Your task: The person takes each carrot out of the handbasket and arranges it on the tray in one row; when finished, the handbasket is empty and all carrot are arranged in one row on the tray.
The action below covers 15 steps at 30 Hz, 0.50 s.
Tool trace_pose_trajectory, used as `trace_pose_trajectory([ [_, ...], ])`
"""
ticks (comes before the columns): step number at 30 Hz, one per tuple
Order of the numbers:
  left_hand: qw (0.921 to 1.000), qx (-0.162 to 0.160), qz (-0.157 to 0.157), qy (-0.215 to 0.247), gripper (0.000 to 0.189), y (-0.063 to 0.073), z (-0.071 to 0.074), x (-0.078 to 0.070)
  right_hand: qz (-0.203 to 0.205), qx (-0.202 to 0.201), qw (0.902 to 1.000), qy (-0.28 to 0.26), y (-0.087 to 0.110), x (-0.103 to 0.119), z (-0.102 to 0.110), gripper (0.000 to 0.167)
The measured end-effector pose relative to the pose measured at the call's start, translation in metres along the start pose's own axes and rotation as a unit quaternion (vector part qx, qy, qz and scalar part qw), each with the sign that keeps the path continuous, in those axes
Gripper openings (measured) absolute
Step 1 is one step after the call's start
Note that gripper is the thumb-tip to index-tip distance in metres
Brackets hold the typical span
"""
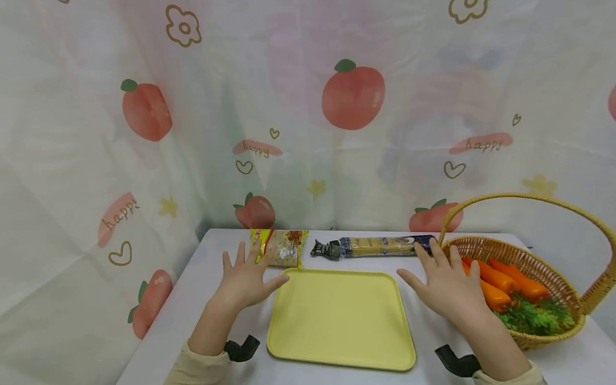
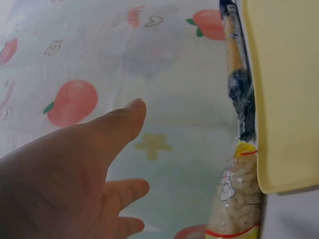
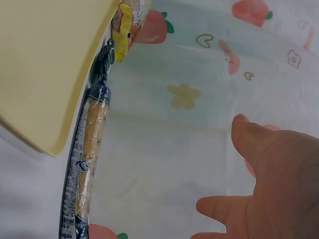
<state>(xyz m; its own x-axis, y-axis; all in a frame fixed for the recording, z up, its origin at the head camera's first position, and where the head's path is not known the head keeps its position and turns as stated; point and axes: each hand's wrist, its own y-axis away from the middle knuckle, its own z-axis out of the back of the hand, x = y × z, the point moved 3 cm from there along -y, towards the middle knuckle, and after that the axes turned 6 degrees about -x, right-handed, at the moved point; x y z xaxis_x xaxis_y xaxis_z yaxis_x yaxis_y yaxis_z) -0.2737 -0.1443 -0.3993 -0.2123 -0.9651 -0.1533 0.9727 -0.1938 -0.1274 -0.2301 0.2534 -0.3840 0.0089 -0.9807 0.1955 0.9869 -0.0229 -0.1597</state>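
My left hand [image 1: 247,282] hovers with fingers spread at the left edge of a yellow tray [image 1: 340,321], holding nothing. Just beyond its fingertips lies a clear and yellow bag of macaroni [image 1: 287,248], its pale curved pieces plain in the left wrist view [image 2: 238,191]. My right hand [image 1: 449,283], also spread and holding nothing, is between the tray and a wicker basket [image 1: 553,267]. Its fingertips overlap the dark end of a long pack of spaghetti [image 1: 380,246] behind the tray. Orange carrots [image 1: 498,278] with green tops lie in the basket, partly hidden by this hand.
The white table [image 1: 192,299] ends at a curtain [image 1: 298,176] printed with fruit, hearts and the word "happy". The basket's tall arched handle [image 1: 524,197] rises at the right. A black curved piece [image 1: 242,348] sits at each wrist.
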Motion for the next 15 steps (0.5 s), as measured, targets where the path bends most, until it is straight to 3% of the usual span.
trace_pose_trajectory([
  [5,0.9996,0.012,-0.002,0.026,0.087,-0.004,-0.006,0.002,0.013,-0.003,0.9999,-0.006,-0.006,-0.010,0.002,0.100],
  [10,0.9957,0.017,-0.012,0.090,0.075,-0.013,-0.020,0.013,0.030,0.008,0.9974,-0.065,-0.013,-0.037,0.010,0.088],
  [15,0.9788,0.046,-0.014,0.199,0.064,-0.019,-0.038,0.027,0.031,0.024,0.9939,-0.103,-0.017,-0.070,0.016,0.077],
])
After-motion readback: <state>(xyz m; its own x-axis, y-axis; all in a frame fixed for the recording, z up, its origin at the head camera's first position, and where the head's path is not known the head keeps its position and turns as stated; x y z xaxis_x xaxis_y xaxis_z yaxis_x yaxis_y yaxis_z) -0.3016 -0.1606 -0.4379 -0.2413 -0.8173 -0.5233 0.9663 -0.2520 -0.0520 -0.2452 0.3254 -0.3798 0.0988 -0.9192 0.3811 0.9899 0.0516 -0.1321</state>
